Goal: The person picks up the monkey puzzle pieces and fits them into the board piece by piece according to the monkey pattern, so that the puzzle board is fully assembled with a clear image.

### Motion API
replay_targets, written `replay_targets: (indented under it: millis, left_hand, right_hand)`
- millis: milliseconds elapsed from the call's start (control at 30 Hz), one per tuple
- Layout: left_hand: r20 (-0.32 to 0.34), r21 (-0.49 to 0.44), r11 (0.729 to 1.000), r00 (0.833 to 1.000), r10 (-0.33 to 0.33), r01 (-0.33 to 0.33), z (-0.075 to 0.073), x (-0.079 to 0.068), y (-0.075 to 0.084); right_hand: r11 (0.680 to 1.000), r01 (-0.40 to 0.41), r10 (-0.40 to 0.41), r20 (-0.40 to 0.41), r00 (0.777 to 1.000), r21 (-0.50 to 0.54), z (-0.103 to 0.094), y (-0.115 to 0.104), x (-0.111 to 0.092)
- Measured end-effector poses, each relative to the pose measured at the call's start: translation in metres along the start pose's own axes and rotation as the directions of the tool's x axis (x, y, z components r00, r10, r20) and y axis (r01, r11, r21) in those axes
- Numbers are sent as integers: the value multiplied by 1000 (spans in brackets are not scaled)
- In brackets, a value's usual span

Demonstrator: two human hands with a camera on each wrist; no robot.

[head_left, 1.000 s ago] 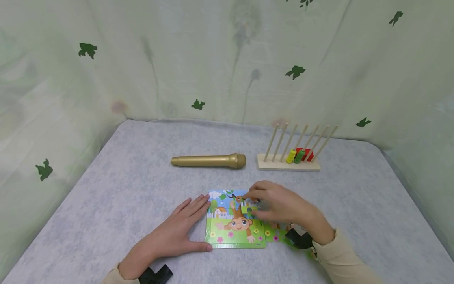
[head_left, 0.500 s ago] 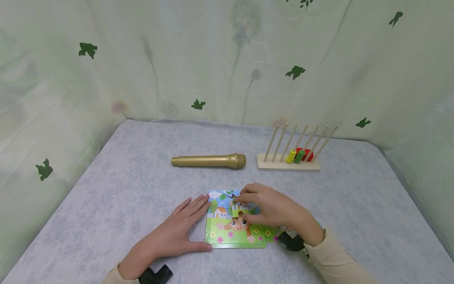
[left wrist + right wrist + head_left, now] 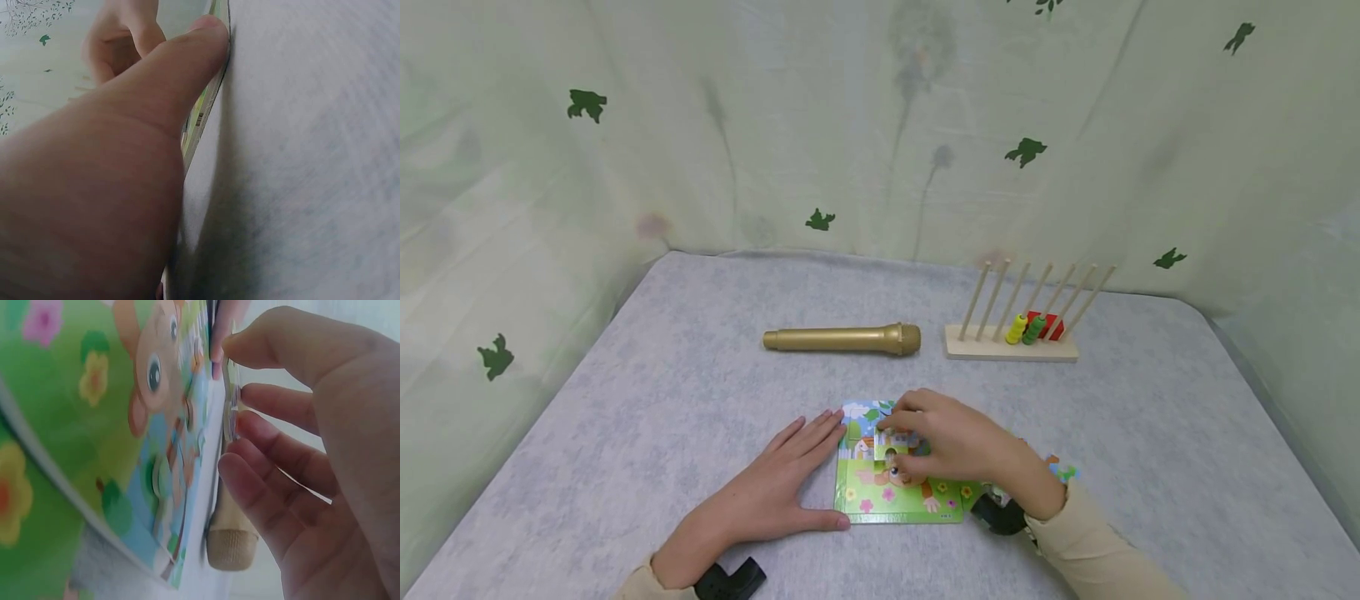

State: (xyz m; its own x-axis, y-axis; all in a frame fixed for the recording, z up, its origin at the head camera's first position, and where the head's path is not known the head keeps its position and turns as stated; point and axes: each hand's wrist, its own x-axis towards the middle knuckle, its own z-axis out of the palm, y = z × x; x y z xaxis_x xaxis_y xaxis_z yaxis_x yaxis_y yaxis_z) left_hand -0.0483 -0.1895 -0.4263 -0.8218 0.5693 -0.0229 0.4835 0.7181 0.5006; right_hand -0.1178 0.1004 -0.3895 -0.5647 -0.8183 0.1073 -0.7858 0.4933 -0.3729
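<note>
While the right grip (image 3: 949, 437) pinched a puzzle piece (image 3: 886, 443) over the monkey board (image 3: 898, 504) at lower centre, the left grip (image 3: 775, 492) lay outstretched at the board's left edge. I feared a slack pinch might drop the piece, or light bracing let the board slip.
</note>
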Motion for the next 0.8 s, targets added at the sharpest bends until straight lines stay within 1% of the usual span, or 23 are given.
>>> replay_targets:
  millis: [200,433,667,800]
  left_hand:
    - [-6,-2,1000,1000,9,-9,0,0,0]
    - [3,-12,1000,1000,9,-9,-1,0,0]
    - [0,-3,1000,1000,11,-11,-1,0,1]
    - [-2,2,1000,1000,13,-13,-1,0,1]
  right_hand:
    - [999,46,-46,-18,999,-4,7,-3,7]
    - [997,72,-72,-28,997,21,14,-5,12]
    - [997,67,-67,-10,998,38,20,-7,14]
    - [996,81,-80,-15,997,25,23,-8,15]
